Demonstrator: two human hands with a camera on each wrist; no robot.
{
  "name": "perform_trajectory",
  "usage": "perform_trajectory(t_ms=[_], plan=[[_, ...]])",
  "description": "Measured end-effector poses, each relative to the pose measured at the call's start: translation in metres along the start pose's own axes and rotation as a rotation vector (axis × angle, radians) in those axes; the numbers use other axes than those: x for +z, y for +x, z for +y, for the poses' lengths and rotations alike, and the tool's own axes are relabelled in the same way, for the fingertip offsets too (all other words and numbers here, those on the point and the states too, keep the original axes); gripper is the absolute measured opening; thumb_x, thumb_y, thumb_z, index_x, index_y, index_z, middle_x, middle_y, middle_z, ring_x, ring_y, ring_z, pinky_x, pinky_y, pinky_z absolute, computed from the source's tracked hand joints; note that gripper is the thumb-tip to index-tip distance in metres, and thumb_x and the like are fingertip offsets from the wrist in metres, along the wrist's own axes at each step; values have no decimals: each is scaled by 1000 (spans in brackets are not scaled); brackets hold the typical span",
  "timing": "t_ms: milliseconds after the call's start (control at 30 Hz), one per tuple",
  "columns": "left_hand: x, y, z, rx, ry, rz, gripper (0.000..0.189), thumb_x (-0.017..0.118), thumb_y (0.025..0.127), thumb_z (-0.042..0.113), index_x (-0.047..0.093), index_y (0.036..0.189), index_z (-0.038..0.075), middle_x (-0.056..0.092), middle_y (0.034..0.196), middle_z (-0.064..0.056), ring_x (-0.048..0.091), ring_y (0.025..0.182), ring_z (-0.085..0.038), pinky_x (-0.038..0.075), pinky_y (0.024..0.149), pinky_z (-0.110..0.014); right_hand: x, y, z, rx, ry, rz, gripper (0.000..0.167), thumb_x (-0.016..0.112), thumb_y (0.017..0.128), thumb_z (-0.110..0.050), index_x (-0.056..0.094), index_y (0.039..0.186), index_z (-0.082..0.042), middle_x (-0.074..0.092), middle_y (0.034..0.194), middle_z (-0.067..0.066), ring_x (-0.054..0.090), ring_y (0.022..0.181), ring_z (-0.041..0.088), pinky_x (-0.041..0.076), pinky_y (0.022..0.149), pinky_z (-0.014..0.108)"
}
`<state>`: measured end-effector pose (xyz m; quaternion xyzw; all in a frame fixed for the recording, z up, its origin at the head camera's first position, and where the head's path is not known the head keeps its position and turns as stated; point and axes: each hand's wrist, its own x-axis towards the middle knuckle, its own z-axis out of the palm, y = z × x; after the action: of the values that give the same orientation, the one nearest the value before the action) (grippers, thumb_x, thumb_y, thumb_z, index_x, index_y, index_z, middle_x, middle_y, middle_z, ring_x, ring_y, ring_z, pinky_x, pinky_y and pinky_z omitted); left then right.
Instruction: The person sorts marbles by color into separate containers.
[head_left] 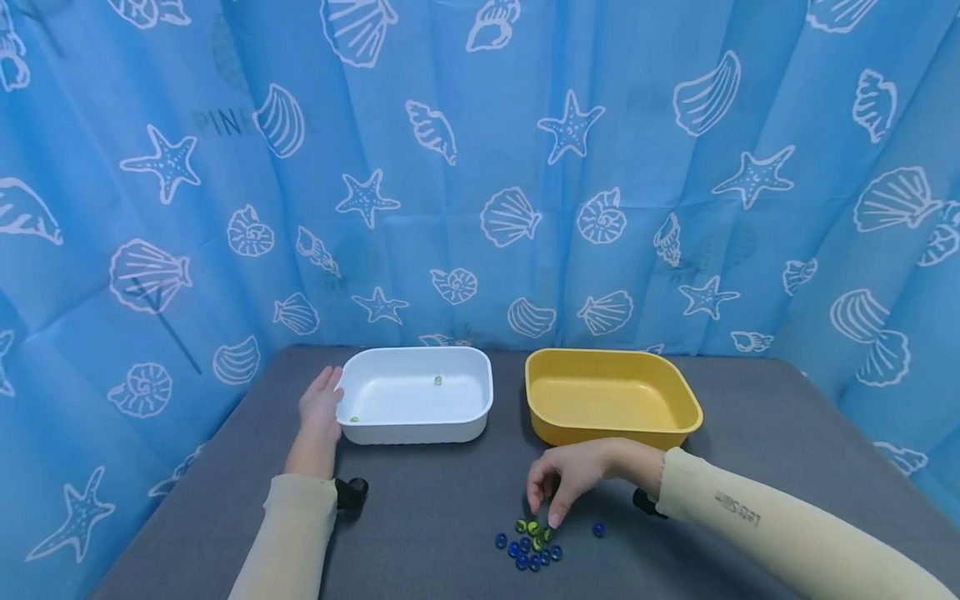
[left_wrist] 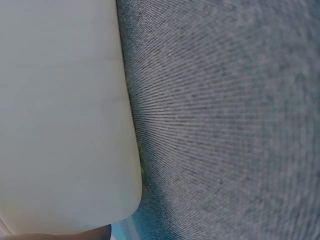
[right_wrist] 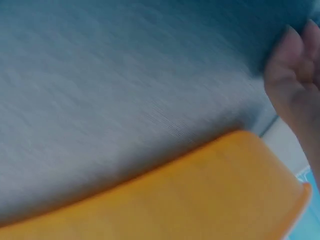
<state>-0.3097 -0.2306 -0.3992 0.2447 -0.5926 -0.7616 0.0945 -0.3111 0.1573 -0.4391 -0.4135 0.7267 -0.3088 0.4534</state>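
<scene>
My left hand (head_left: pixel 321 408) rests against the left end of the white basin (head_left: pixel 415 432), its fingers extended along the wall. Two yellow-green marbles lie inside, one toward the back (head_left: pixel 438 380) and one at the front left corner (head_left: pixel 355 419). Over a small cluster of glass marbles my right hand (head_left: pixel 573 477) reaches down, thumb and forefinger bent and apart, nothing visible between them. Several yellow-green marbles (head_left: pixel 532 527) lie just under its fingertips. Several dark blue marbles (head_left: pixel 522 562) sit in front of those. The right wrist view shows this hand (right_wrist: pixel 297 75) only partly, at the right edge.
Behind my right hand stands a yellow basin (head_left: pixel 607 404), its wall (right_wrist: pixel 200 190) close below the right wrist camera. One blue marble (head_left: pixel 598 529) lies apart, right of the cluster. A grey cloth (head_left: pixel 427 508) covers the table, and a blue shell-patterned curtain (head_left: pixel 480 183) hangs behind.
</scene>
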Motion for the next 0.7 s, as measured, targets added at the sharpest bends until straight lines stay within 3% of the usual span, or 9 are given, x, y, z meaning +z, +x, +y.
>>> perform_trajectory(t_ms=[100,233,700], plan=[[0,0,-1,1,11,0,53,33,106,6,18,156,16,26,157,-1,21,144,-14,22,115,-32,-6,10,45,-74,-84,-40,27,79,80,-36,70,103,-25,58,108,-8,52,99,9,45,82,24],[0,-2,0,2,18,8,53,33,106,7,19,156,17,26,157,0,22,144,-14,23,114,-32,0,12,48,-115,-172,-4,25,80,79,-38,69,99,-27,54,106,-10,50,101,8,43,84,24],[0,-2,-1,3,17,-2,53,32,106,7,17,156,16,25,158,-1,21,144,-14,22,115,-33,9,17,51,-130,-277,78,22,80,75,-46,72,91,-34,50,97,-13,47,98,5,40,78,24]])
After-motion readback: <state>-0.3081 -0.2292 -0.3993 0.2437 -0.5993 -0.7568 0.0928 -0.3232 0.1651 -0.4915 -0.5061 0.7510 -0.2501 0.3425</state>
